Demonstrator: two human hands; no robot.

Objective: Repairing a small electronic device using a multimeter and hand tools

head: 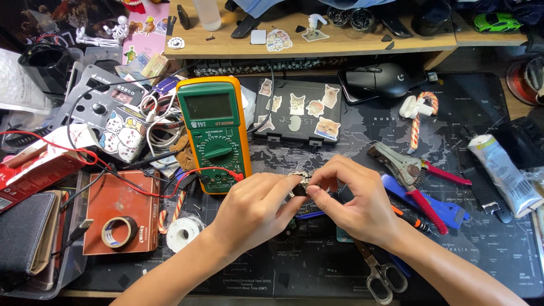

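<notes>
**Both hands pinch a small metal part over the desk mat**

Small metallic part [298,182], silver and dark, sits between the fingertips of both hands, above the dark map-printed desk mat [453,249]. Exact kind of part cannot be told; it is mostly covered by the fingers.

Left hand [252,212] comes in from lower left, thumb and forefinger closed on the part's left side. Right hand [354,201] comes in from lower right, fingertips curled and closed on the part's right side and underside. The two sets of fingertips meet at the part, touching or nearly so.

Just behind the left hand: a green and orange multimeter [214,133] lying flat, dial facing up, red lead [113,175] plugged into its lower edge and trailing off to the left.

Right of the right hand: wire strippers [403,165] with red handles, a blue tool [436,207] beside them. Scissors [378,273] lie near the right wrist, partly under it.

Containers: a dark case [297,110] covered in cat stickers lies shut behind the hands; contents not visible. Clear plastic tray [62,266] at far left holds a dark wallet-like pouch [22,232]. A brown box [122,212] beside it carries a roll of tape [120,232] on top; a white roll [184,231] rests just right of it.

White tube [501,170] lies far right, well apart from the hands.
</notes>
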